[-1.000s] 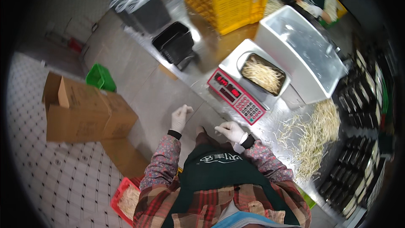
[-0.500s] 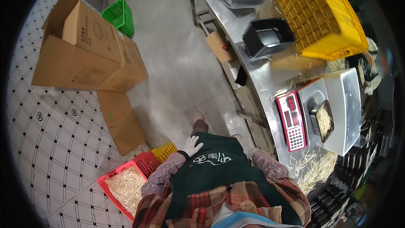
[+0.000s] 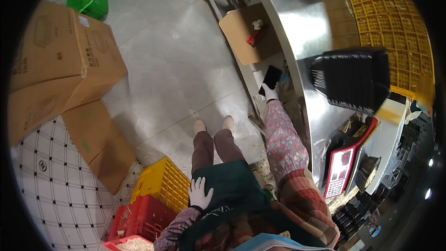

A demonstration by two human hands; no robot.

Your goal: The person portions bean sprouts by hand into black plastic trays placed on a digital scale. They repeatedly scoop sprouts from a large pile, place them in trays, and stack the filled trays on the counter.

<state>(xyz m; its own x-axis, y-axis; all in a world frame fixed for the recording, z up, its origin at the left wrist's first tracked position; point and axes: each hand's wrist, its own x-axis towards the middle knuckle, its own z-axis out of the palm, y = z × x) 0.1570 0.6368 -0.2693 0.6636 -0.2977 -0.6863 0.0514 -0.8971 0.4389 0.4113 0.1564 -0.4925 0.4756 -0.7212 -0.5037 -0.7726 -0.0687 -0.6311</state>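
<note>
- In the head view, beneath the overhang of a bright stainless-steel table (image 3: 302, 23), a flat black rectangular slab (image 3: 271, 78) lies at a pale lower shelf (image 3: 277, 59), near its outer edge.
- Right hand (image 3: 270, 92), in a white glove: its fingers meet the near end of the slab; whether they pinch it or merely rest against it cannot be told.
- Left hand (image 3: 200, 193), also white-gloved: fingers spread, laid flat on the dark green apron (image 3: 227, 176), holding nothing visible.
- Beyond the slab, a tan board with rounded corners (image 3: 246, 42) bears a small red object (image 3: 254, 37), its kind unclear.
- Above, on the tabletop, stand a nested stack of black plastic trays (image 3: 355, 79) and a red-framed scale (image 3: 341, 162).
- Likely faults: the slab could slip to the grey floor (image 3: 172, 56), should smooth glove fabric lose its purchase so near the edge; the floral sleeve (image 3: 285, 144) could snag on the table's rim, being close beside it; a knock from that arm could jar the tray stack.
- At lower left, a red plastic crate (image 3: 146, 216) sits near the left forearm, which might strike it if swung outward.
</note>
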